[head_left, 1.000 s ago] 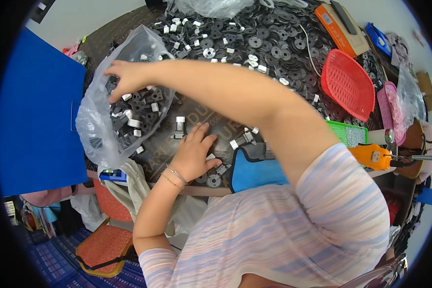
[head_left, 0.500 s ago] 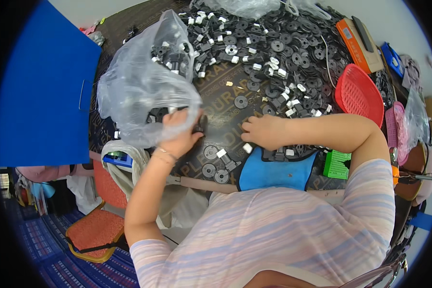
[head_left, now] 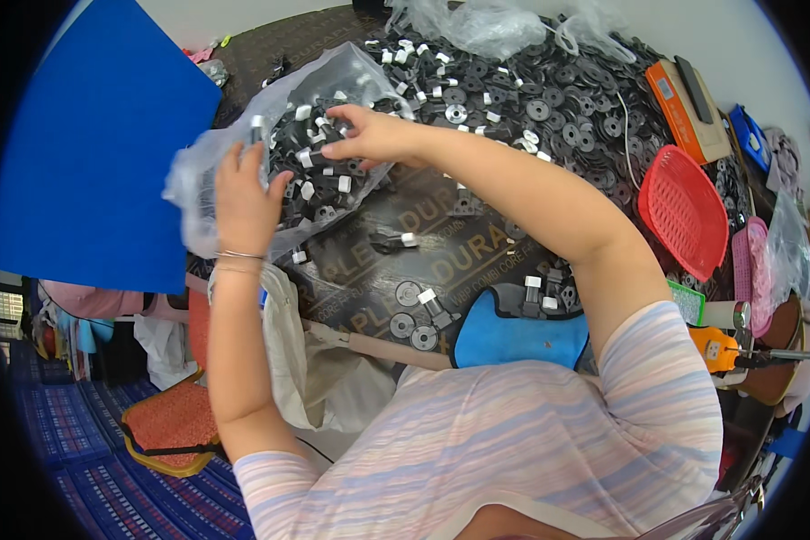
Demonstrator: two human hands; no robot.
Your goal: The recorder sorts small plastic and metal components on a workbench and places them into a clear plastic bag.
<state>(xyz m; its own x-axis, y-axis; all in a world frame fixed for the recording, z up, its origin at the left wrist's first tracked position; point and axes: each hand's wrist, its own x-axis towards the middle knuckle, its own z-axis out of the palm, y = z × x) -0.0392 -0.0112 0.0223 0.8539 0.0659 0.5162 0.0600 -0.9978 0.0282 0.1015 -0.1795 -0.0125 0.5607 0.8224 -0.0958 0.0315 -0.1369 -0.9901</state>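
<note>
left hand (head_left: pixel 246 211): thumb wide of fingers, beside clear plastic bag (head_left: pixel 198 193); contact with white-capped part (head_left: pixel 257 127) unclear | right hand (head_left: pixel 373 135): thumb and fingers apart, over black parts (head_left: pixel 315 194) inside bag | blue panel (head_left: pixel 99 153) left of bag | right forearm (head_left: pixel 504 180) partly hides black disc heap (head_left: pixel 585 130) | red basket (head_left: pixel 684 216) far right

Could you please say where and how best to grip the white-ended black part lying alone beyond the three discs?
The black part looks best pinched by its blocky white end, from the right: it lies roughly crosswise, that end facing bare tabletop.
</note>
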